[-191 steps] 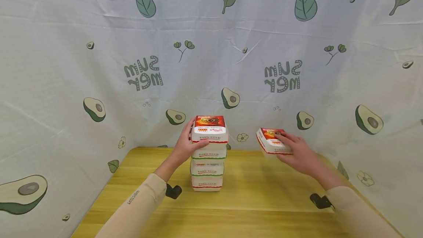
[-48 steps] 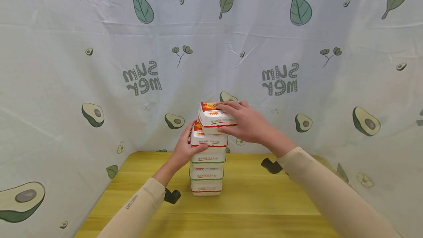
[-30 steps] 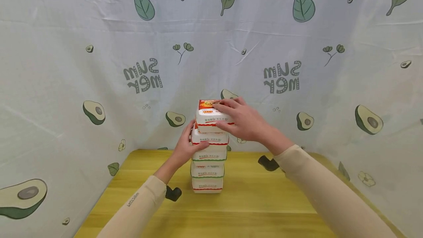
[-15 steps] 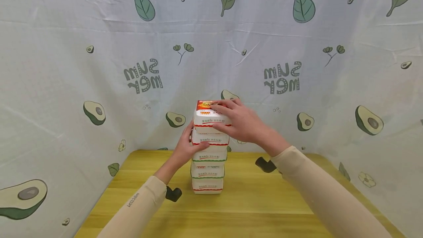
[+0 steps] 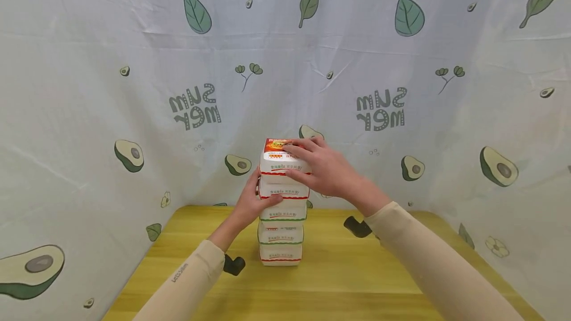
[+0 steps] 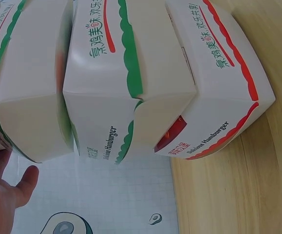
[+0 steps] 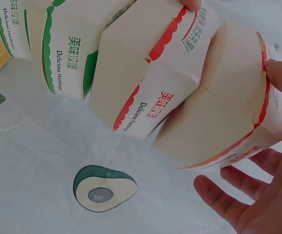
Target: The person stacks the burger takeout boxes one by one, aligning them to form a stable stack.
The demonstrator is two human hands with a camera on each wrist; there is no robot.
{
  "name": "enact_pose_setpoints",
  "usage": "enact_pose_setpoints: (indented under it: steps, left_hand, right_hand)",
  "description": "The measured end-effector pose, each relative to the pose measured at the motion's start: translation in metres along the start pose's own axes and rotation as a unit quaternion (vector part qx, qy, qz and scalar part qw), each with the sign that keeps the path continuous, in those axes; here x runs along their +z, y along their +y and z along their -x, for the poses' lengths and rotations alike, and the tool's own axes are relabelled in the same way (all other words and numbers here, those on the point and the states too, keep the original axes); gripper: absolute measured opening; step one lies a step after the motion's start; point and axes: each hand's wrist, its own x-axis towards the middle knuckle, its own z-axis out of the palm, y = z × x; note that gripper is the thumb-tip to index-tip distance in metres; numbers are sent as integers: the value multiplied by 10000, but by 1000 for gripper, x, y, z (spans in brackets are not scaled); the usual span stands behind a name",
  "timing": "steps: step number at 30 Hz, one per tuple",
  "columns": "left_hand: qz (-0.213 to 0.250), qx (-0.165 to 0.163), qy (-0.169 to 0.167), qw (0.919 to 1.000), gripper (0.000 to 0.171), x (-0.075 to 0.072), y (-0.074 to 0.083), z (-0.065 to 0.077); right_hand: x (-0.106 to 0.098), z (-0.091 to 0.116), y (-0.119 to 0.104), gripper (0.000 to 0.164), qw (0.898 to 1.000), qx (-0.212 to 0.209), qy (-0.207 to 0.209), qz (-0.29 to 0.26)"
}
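Several white paper hamburger boxes stand in one column on the table. My right hand grips the top box from its right side, thumb on the front and fingers over the red burger picture on its lid. That box sits on the second one, its base right at the lid below. Around the left side of the second box, a red-trimmed one, my left hand curls, thumb across the front. Green-trimmed boxes come below, then a red-trimmed bottom box. In the right wrist view the top box lies within the right hand's fingers.
The yellow wood-grain table carries the column near its middle. A pale curtain printed with avocados and leaves hangs behind and at both sides. Black wrist mounts show at both sleeves.
My right hand has brought the top box from the right over to the column, lowered it and slid it slightly left into line with the box below. My left hand has stayed on the second box.
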Motion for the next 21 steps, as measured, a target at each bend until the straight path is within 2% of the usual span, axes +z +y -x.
enact_pose_setpoints:
  steps: [2,9,17,21]
  left_hand:
    - [13,-26,-27,10000,86,1,2,1]
    - [-41,-119,-170,9998,85,0,32,9]
    - [-44,-359,-172,9992,85,0,39,12]
    - [-3,-345,-203,9992,87,1,40,11]
  right_hand:
    - [1,1,0,61,10000,7,7,-19]
    - [-1,1,2,62,9998,-89,139,-66]
    - [-1,1,2,63,9999,-74,62,-89]
    - [-1,2,2,64,9999,-57,32,-77]
